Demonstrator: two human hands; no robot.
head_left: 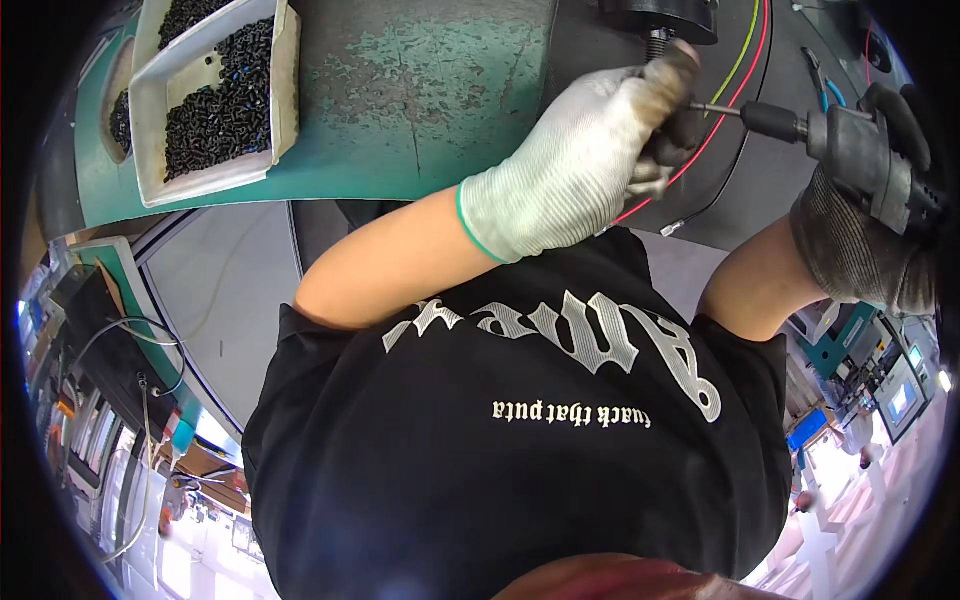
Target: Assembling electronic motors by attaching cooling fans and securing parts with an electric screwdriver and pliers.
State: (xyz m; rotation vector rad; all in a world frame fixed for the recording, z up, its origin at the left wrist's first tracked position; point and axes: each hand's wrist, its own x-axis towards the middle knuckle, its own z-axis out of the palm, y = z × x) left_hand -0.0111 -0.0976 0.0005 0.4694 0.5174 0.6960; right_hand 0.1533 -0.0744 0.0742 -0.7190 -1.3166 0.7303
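My left hand (pixel 575 150), in a white knit glove with dirty fingertips, is closed beside the tip of a power screwdriver (pixel 850 150). Its fingers curl round something dark that they mostly hide. Just above them is a black round part (pixel 665 18) with a ribbed stem. My right hand (pixel 865 240), in a dark worn glove, grips the screwdriver at the right. The driver's thin bit (pixel 720 110) points left, its end running in at my left fingers.
A white bin (pixel 286 100) of small black screws stands at the far left on a green, worn mat (pixel 400 90). Red (pixel 740 95), yellow-green and black wires cross the dark mat behind my hands. Blue-handled pliers (pixel 822 85) lie at the far right.
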